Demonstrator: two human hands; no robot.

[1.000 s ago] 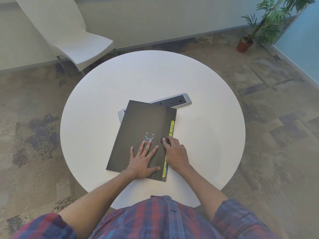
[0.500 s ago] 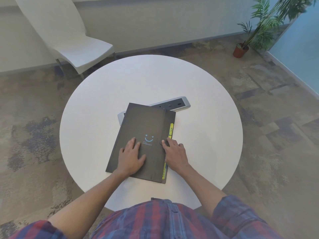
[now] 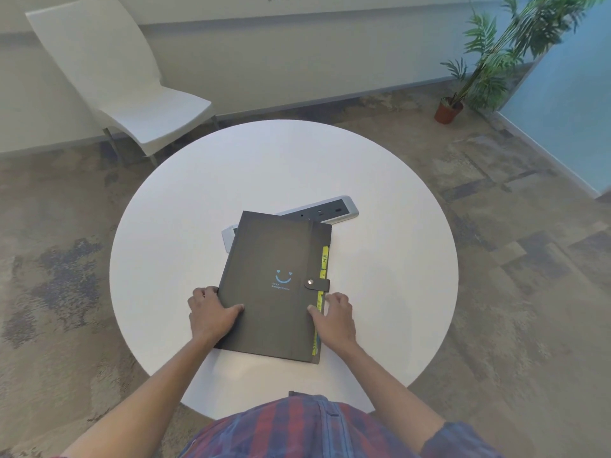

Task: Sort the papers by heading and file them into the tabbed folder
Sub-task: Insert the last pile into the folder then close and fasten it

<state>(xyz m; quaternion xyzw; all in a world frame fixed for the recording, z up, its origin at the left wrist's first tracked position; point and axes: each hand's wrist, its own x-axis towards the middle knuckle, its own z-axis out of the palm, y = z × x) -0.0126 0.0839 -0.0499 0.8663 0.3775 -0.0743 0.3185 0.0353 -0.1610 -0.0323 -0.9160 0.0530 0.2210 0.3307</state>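
Both grips holding closed folder (image 3: 271,285) sides, long axis away, tabs right.

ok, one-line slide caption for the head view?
Both hands, left hand and right hand, grip the edges of the snapped-shut tabbed folder on the round white table.

Soft, even, cool daylight. The white table (image 3: 380,193) is bright without glare; faint shadows lie at its 6 o'clock rim. Wide-angle bending at the edges; slight softness overall.
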